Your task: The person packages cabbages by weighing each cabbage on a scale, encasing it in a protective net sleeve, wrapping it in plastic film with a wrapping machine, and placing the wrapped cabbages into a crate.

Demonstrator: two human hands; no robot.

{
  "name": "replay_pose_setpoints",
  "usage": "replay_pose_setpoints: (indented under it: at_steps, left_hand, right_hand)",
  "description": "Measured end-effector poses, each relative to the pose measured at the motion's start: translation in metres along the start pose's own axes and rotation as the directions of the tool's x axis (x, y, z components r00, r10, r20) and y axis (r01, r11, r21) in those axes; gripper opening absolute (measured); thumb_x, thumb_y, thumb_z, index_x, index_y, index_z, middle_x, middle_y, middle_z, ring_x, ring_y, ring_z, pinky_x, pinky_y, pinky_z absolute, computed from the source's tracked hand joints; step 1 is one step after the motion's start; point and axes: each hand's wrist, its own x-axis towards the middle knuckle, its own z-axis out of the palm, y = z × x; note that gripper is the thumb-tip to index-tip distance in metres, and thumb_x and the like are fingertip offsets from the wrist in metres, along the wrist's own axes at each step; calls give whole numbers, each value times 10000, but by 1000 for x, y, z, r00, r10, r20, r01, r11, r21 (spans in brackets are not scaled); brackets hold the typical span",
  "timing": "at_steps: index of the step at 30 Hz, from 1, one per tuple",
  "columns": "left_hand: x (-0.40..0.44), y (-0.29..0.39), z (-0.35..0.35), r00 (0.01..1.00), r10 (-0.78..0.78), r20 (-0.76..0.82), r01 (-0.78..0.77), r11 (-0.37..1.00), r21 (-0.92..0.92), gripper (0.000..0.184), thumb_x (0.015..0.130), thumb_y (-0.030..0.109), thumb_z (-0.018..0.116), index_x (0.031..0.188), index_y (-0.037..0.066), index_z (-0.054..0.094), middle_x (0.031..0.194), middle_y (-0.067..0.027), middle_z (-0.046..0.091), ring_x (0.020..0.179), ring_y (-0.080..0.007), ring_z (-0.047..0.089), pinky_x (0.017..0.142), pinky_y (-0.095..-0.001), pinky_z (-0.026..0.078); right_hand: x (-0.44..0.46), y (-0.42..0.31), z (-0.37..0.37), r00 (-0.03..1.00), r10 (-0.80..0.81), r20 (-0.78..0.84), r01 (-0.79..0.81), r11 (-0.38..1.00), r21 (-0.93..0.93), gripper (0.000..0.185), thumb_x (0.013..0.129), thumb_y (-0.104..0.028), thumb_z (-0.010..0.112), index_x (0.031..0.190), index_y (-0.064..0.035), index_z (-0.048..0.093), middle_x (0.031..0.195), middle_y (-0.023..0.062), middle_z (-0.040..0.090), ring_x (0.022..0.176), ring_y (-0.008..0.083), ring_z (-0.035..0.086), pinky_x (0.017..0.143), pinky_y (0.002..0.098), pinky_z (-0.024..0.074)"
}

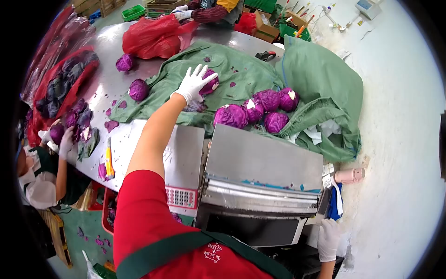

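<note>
My left hand, in a white glove, reaches far over the table with fingers spread, touching or just above a purple cabbage on the green sack cloth. My right hand, also gloved, is low at the right beside the wrapping machine; its fingers are partly hidden, and whether it holds anything does not show. Several purple cabbages lie grouped on the cloth, near the opening of a full green sack. Two more cabbages rest toward the left.
A scale with a keypad stands left of the machine. A yellow knife lies on the metal table. A co-worker's gloved hands handle a cabbage at the left. Another person stands behind a red bag. A pink bottle is at the right.
</note>
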Motion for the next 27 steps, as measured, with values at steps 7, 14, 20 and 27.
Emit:
replay_pose_setpoints:
  at_steps: [7,14,20,27]
  left_hand:
    - [63,-13,46,984,67,167,-41,987,-158,1192,442,298,886,1450,305,249,1473,-231,248,1327,-439,292,1000,-604,340]
    - [68,-67,149,886,-425,184,235,70,-969,784,685,250,784,1353,58,421,1187,-132,582,1061,-314,576,954,-386,447]
    - [-24,-37,-3,725,-448,522,319,-454,-832,582,837,467,610,1344,237,441,1352,-63,424,1202,-247,453,866,-479,469]
    - [-164,35,-108,634,-686,356,332,-174,-927,670,868,370,624,1418,121,334,1338,-112,438,1184,-275,489,858,-391,513]
  right_hand:
    - [49,17,-6,994,58,88,-53,997,-65,272,800,-59,606,1071,-40,609,1032,148,613,1062,372,534,947,467,404]
    - [113,77,10,999,-32,15,31,999,39,198,806,-35,608,1002,-23,634,971,179,614,933,349,576,816,400,474]
    - [221,160,88,995,20,-97,12,947,321,234,869,-203,552,1001,-49,670,947,157,660,909,313,619,812,370,480]
    - [399,187,182,950,303,-70,-283,937,207,252,796,-199,532,918,-49,694,1000,237,635,901,389,626,821,437,496]
